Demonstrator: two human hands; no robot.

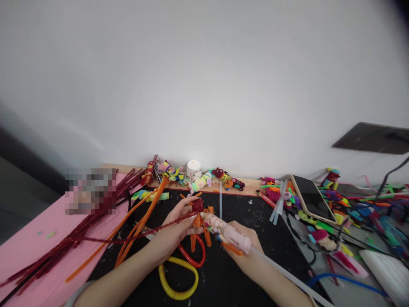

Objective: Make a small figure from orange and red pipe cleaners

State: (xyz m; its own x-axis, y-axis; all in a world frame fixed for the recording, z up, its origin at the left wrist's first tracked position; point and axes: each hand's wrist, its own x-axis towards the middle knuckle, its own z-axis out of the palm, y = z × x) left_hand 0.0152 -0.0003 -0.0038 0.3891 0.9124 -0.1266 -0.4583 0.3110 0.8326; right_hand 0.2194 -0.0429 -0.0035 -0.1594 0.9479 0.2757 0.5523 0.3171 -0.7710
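Note:
My left hand [179,217] is closed on a pipe-cleaner figure [197,205], which has a dark red glittery coil on top and orange fuzzy legs below. A long red tinsel strand [128,241] trails from the figure to the left. In my right hand [247,245] is a pale pink glue gun [234,237], its tip up against the figure or very close to it. A clear glue stick [281,270] sticks out of its back end. Coloured bits cover the front of the gun. My right fingers are partly hidden behind it. Beneath my hands lie scissors [179,295] with red and yellow handles.
A black mat [243,285] covers the work area, with pink sheet [32,238] and red tinsel stems [72,234] at left. Small fuzzy figures [201,182] and a white paper cup [194,169] line the wall. A phone [313,198] rests on coloured pipe-cleaner pieces at right.

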